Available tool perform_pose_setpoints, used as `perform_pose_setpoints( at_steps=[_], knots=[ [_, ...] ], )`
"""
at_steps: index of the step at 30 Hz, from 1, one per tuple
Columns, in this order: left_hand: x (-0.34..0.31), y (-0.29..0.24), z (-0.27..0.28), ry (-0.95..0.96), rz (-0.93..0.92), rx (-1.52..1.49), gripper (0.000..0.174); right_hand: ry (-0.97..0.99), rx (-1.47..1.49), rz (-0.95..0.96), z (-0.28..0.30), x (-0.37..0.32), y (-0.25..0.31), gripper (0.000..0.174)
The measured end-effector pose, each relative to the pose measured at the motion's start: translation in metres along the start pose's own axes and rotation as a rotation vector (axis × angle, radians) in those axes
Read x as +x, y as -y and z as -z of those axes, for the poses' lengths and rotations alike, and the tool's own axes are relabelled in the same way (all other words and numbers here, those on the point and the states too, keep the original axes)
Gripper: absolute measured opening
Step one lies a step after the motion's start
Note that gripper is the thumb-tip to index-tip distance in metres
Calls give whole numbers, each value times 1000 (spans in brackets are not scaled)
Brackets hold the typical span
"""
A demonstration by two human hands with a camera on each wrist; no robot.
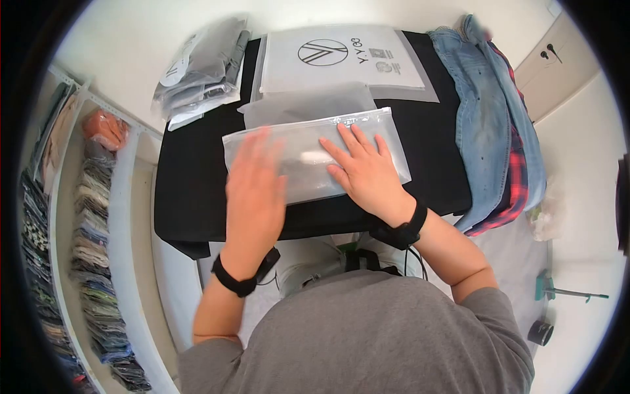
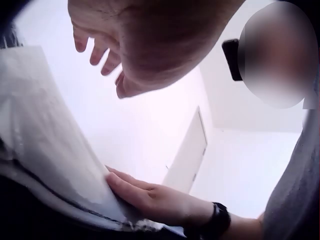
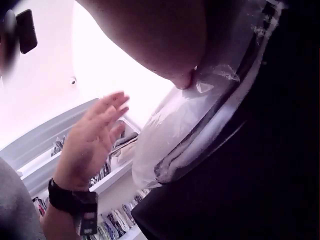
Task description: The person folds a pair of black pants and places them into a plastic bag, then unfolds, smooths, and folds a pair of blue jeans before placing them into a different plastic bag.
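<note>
A frosted plastic zip bag lies crosswise near the front of the black-covered table, its zip edge on the far side. Folded cloth shows through its plastic in the right wrist view. My right hand presses on the right part of the bag with fingers spread. My left hand, blurred, is over the bag's left end; in the right wrist view it is raised off the plastic, fingers loosely extended and holding nothing. Just behind the bag, another translucent grey plastic piece lies partly covered by it.
A stack of printed frosted bags lies at the back of the table. Bagged garments are piled at the back left. Blue jeans and a red plaid garment drape over the right side. Shelves of folded clothes stand left.
</note>
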State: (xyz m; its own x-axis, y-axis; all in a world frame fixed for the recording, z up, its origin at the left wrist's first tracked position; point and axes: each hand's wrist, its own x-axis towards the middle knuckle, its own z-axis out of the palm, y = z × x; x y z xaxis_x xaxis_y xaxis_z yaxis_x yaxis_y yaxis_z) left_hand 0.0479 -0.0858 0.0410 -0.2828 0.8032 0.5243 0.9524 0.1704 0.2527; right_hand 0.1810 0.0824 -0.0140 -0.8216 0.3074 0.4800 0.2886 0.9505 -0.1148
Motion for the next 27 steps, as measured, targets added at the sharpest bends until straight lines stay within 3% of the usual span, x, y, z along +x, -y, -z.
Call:
perform_pose_setpoints(
  at_steps=[1,3,6,8,17,27],
  knots=[
    [9,0,-5,-2,13,-9,48,14,-4,7,0,2,-2,42],
    [26,5,-17,320,-164,179,54,47,-22,42,-1,7,-6,42],
    [33,37,-39,394,-264,270,58,98,-71,108,-3,12,-22,45],
    [32,46,-46,408,-247,257,58,104,-122,187,-4,15,-34,48],
    [31,53,-55,539,-153,131,62,201,-71,188,-7,17,-39,50],
    [41,61,-54,685,-65,-91,59,546,166,88,-6,29,-49,52]
  ],
)
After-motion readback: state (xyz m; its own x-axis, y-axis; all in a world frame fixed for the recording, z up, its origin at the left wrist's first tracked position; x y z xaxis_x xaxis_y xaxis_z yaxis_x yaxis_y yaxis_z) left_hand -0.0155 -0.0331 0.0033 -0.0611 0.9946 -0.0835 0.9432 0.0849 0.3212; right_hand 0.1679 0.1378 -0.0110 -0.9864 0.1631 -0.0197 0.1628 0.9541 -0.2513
